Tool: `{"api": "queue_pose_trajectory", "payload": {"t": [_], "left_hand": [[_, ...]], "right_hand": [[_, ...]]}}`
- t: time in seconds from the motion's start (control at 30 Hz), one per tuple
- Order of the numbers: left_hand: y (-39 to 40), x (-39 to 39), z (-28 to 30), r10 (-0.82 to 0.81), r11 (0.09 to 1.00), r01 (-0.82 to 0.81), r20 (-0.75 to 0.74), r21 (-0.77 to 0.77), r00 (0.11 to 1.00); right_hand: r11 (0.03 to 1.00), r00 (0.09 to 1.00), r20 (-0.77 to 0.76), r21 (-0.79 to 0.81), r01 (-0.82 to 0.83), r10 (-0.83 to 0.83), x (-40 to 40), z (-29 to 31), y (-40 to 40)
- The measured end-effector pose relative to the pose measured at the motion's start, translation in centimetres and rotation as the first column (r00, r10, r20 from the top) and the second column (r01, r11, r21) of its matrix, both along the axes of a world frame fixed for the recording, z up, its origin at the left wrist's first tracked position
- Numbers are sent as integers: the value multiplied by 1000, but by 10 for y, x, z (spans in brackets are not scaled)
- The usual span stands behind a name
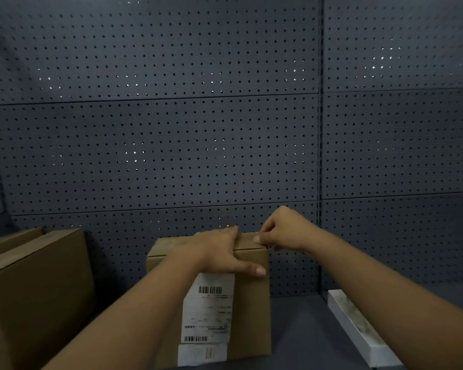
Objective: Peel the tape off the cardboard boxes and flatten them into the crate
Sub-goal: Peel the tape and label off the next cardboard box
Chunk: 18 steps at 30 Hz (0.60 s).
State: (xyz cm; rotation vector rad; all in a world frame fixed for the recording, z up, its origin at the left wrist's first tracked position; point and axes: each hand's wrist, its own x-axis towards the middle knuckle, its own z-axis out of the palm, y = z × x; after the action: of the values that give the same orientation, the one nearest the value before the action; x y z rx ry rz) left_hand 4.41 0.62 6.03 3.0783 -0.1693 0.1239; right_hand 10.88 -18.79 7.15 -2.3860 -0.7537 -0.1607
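Big dark pegboard wall [171,129] fills the whole backdrop, split into panels by horizontal seams and 1 vertical upright right of centre. Below it runs a dark grey shelf surface [300,324], and that is where everything sits.

Far left, a large cardboard box [38,295] stands on the surface, its top edge angled towards the camera, with a second brown panel tucked just behind it. It crowds the left side, close beside the person's left forearm.

Centre stage, the smaller cardboard box [251,303] stands upright against the wall, near face towards the camera. A white shipping label [209,308] with 2 barcodes runs down that face, and a smaller white sticker sits just beneath it. The left forearm crosses in front and hides the box's lower left part.

Low right, a long white slim box [358,332] lies flat on the surface, apart from the cardboard box, running under the right forearm.

The left hand [219,252] presses flat over the top front edge, fingers straight across the top, thumb stretched along the near face. The right hand [284,233] is at the top right corner, fingertips drawn narrow in a pinch right at the edge; whether tape is caught between them is too small to tell.
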Motion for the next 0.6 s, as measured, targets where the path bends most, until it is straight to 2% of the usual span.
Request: {"api": "queue_pose_trajectory", "payload": {"t": [0.13,0.2,0.37,0.5,0.6], "left_hand": [[8,7,8,-4,995,-5,-93,-103,996],[12,11,3,3,989,-12,-64,-144,998],[14,19,-4,61,978,-57,13,-201,998],[13,25,-9,81,982,-71,55,-174,995],[9,21,-9,66,994,-57,86,-96,994]], "right_hand": [[995,999,27,-86,-43,45,5,6,13],[987,998,2,-149,-58,59,11,8,19],[987,998,45,-157,-44,51,28,6,32],[983,995,53,-171,-72,82,39,3,36],[986,994,50,-139,-89,97,47,2,40]]}}
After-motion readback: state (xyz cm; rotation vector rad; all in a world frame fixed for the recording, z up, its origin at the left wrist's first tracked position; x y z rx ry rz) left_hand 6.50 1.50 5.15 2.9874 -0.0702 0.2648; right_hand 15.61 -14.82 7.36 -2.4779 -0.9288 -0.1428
